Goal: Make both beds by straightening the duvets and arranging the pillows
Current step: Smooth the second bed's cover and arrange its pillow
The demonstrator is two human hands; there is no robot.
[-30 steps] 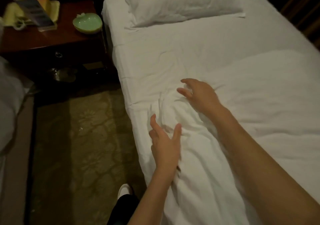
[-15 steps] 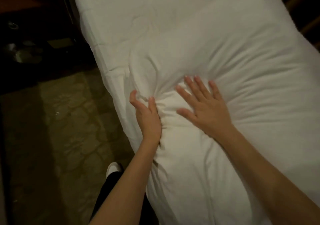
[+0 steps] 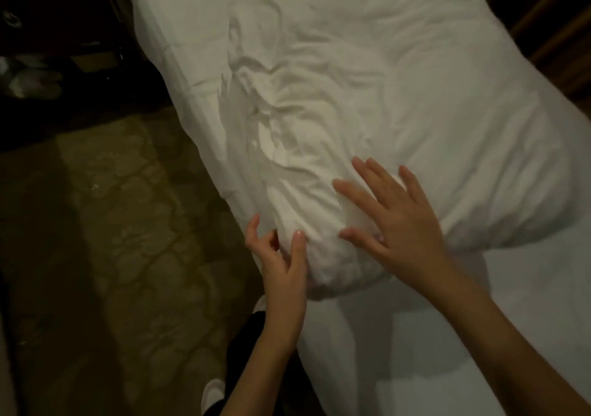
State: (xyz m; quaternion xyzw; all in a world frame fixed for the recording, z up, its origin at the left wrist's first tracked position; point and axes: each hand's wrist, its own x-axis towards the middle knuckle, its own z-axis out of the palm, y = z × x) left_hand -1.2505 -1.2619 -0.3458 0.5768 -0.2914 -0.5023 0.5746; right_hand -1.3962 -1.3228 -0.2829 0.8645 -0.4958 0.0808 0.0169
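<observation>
Duvet (image 3: 399, 102) lies bunched across the bed (image 3: 527, 303), rumpled toward nine o'clock. Right hand (image 3: 396, 220) rests flat, fingers spread; left hand (image 3: 281, 265) loosely curled at its edge, gripping nothing.

There is only one view, from a camera worn on the person's head. It looks steeply down and forward, from close above the bed (image 3: 527, 335). The white duvet (image 3: 415, 95) fills the upper and right part of the frame. The carpet floor (image 3: 112, 223) takes the left side. Both arms enter from the lower edge, so the camera stands just behind them.
</observation>
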